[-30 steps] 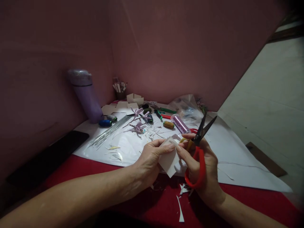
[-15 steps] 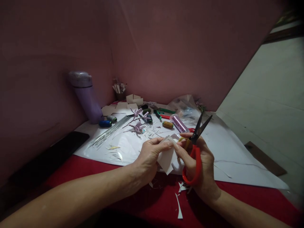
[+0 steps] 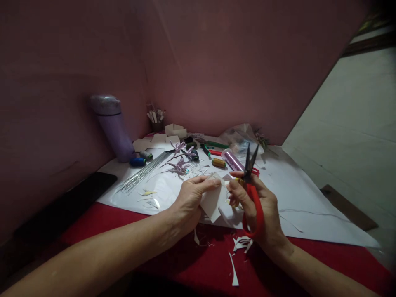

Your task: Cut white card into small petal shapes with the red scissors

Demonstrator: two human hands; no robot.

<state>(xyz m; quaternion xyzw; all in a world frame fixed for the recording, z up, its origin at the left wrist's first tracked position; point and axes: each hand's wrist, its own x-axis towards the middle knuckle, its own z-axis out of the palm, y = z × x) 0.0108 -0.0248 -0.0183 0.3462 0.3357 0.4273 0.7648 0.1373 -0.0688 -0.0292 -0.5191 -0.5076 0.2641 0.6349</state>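
Note:
My left hand pinches a piece of white paper between thumb and fingers, over the front edge of the white table sheet. Close by on its right, my right hand is closed around scissors with red handles. The dark blades point up and away from the paper, slightly parted. Some yellowish bit shows by the right fingers, too small to name. Beyond the hands lies a lilac thread-wrapped flower stem. A spool of purple thread lies behind the scissors.
Paper scraps lie on the red cloth in front. To the left are wires, a blue thread spool and a purple bottle. Green-handled pliers and a clear plastic bag sit at the back.
My right hand has drawn back from the paper, and the scissors have turned more upright. My left hand has shifted slightly left with the paper.

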